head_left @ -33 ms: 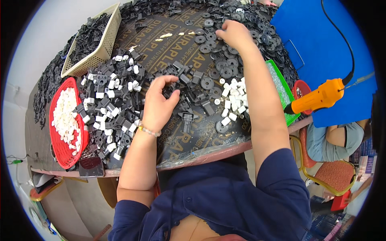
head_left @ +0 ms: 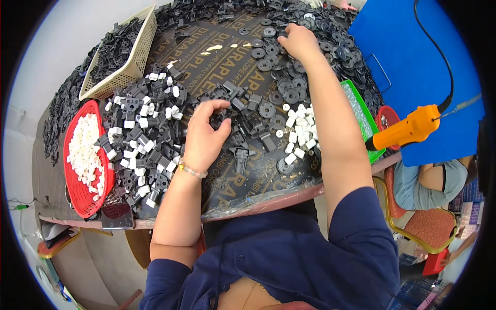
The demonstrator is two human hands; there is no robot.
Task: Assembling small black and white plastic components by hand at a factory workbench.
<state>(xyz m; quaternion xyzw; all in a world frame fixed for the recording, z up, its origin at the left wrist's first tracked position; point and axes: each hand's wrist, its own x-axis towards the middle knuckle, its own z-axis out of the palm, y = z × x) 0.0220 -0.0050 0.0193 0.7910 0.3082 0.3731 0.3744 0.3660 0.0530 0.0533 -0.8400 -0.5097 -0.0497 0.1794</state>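
My left hand [head_left: 204, 133] rests low over the middle of the table, thumb and curled fingers apart, with no object visible between them. Beside its fingertips lie black plastic housings [head_left: 253, 102]. My right hand [head_left: 301, 41] reaches to the far right, over a heap of round black discs with centre holes [head_left: 292, 94]. Its fingers are bent down and drawn in at the discs; whatever they grip is hidden. Small white plastic pieces [head_left: 297, 135] lie near my right forearm. Left of my left hand is a pile of black housings with white pieces fitted [head_left: 150, 132].
A red basket [head_left: 77, 199] of white pieces and a beige basket [head_left: 135, 64] of black parts stand left. On the right are a green tray [head_left: 374, 150], a small red bowl [head_left: 386, 111], an orange electric screwdriver [head_left: 411, 128] with its cord, and a blue panel [head_left: 413, 57].
My right hand has shifted very slightly away from me over the discs. The left hand keeps its pose. A pale object now shows at the far top edge.
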